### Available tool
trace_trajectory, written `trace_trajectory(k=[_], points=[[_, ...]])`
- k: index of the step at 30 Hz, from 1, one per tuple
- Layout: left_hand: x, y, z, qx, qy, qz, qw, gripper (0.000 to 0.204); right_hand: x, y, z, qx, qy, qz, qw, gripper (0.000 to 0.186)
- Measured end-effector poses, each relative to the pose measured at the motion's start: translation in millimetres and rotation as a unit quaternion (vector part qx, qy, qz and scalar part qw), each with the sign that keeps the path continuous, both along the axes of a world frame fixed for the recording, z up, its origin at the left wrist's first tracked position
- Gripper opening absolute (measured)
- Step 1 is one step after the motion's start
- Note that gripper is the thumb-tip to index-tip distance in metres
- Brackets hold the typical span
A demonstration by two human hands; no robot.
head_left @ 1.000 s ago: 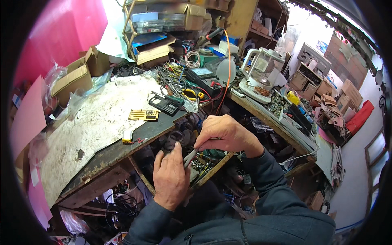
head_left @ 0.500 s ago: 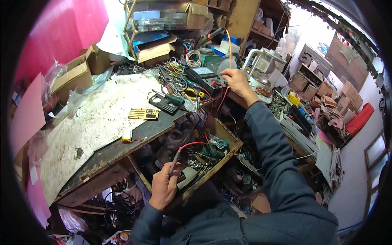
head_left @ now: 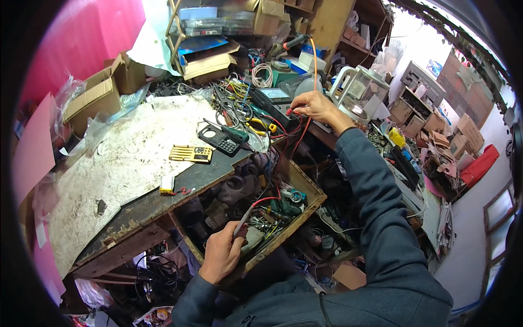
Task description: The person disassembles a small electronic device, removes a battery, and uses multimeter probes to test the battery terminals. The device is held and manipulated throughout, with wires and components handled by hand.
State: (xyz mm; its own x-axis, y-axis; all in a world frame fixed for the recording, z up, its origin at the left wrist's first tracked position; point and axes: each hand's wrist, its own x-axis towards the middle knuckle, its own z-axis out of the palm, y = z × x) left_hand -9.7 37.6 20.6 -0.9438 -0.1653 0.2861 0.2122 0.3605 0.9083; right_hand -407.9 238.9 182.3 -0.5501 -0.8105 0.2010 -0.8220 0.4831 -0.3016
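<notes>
Well apart, the left hand (head_left: 222, 252) grips a slim grey probe (head_left: 243, 222) above a brown wooden drawer (head_left: 294, 225) (likely avoiding its clutter (head_left: 268, 220)), while the right hand (head_left: 316, 109) pinches a red plug (head_left: 290, 111) beside a black boxy meter (head_left: 265, 100).

A dark blue-grey top (head_left: 376, 305) is worn, its long sleeves (head_left: 368, 201) creased along the arms and ended near the wrists. Down its front a thin black cord or zip (head_left: 325, 310) is seen, and the hands (head_left: 220, 252) are uncovered.
</notes>
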Motion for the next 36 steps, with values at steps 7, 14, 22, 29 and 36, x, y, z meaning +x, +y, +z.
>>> trace_trajectory(k=[7, 14, 22, 29, 36], points=[[-1.3, 0.6, -3.9, -0.029, -0.015, 0.0, 0.999, 0.018, -8.0, 0.2, 5.4, 0.031, 0.004, -0.009, 0.999, 0.025], [-0.5, 1.2, -3.2, -0.061, -0.026, -0.012, 0.998, 0.018, -9.1, -25.2, 33.1, 0.164, 0.007, -0.061, 0.985, 0.024], [-0.1, 2.2, -3.7, -0.059, -0.024, -0.014, 0.998, 0.018, -5.6, -43.7, 37.2, 0.194, -0.009, -0.065, 0.979, 0.035], [-0.1, 1.4, -5.6, -0.028, -0.028, -0.022, 0.999, 0.024, -18.3, -47.2, 21.6, 0.189, 0.0, -0.103, 0.977, 0.038], [1.2, 0.2, -1.9, -0.021, -0.04, -0.02, 0.999, 0.023, -11.8, -58.0, 11.9, 0.164, -0.045, -0.248, 0.954, 0.027]])
